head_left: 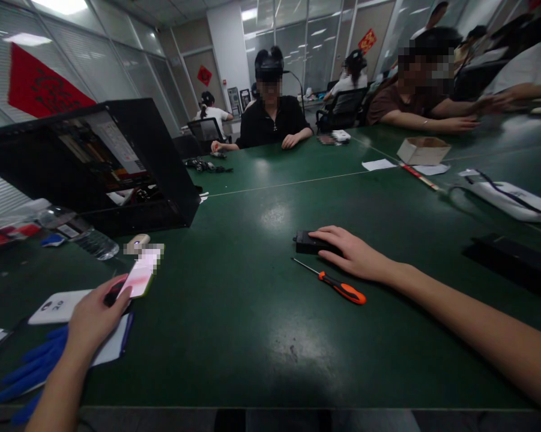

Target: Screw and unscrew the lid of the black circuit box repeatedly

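Observation:
At the left, my left hand (96,309) is closed around a phone (140,277) with a lit, pinkish screen and a green edge. The phone is tilted up above the table, and part of it is hidden by the fingers. On the right side of the middle, my right hand (353,252) is closed over a small black box (305,241) that lies on the table. Its fingers cross the top and the thumb is along the near side. Just in front of that box lies an orange and black screwdriver (342,288), its tip pointing to the left.
An open black computer case (171,162) stands at the back left, beside a water bottle (87,234). Blue gloves (36,366) lie by my left forearm. A black block (517,261) and a small open box (423,150) are at the right. Several people sit around.

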`<state>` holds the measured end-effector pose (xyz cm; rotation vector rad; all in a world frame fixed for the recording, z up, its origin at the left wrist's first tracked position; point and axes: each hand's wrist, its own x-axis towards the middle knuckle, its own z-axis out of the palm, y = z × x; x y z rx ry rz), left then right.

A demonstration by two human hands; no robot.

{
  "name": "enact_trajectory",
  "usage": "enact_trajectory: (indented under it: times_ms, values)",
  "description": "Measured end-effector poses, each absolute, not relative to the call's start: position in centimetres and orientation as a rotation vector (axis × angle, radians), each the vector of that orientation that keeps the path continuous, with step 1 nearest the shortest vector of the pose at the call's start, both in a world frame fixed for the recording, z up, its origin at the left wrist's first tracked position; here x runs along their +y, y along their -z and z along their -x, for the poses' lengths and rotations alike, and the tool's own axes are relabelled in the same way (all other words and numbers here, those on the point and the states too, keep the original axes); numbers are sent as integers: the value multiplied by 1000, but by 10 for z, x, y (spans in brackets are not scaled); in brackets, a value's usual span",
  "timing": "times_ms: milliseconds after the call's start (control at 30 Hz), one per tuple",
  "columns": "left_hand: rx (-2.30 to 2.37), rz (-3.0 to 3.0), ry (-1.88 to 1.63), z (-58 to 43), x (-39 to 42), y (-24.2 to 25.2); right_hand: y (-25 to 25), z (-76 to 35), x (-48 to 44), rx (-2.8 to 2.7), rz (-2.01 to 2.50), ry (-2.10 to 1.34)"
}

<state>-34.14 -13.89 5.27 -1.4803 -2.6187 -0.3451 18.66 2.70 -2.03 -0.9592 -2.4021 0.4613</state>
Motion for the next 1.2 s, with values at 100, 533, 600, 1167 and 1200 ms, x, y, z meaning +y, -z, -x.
enact_trajectory:
  times_ms: [100, 533, 600, 1167, 1200]
  values:
    - [-2615, 1485, 329, 342, -139, -52, 20, -187, 27, -2399, 957, -469]
    - [-2682, 1503, 171, 353, -138, -46, 20, -187, 27, -2414, 957, -472]
    - [-2721, 1487, 135, 352, -135, -48, 20, -187, 27, -2424, 965, -472]
    - [-2702, 1436, 82, 343, -99, -45, 22, -190, 24, -2425, 1026, -397]
    - [-2671, 1449, 104, 343, -100, -44, 23, -190, 23, -2423, 1037, -390]
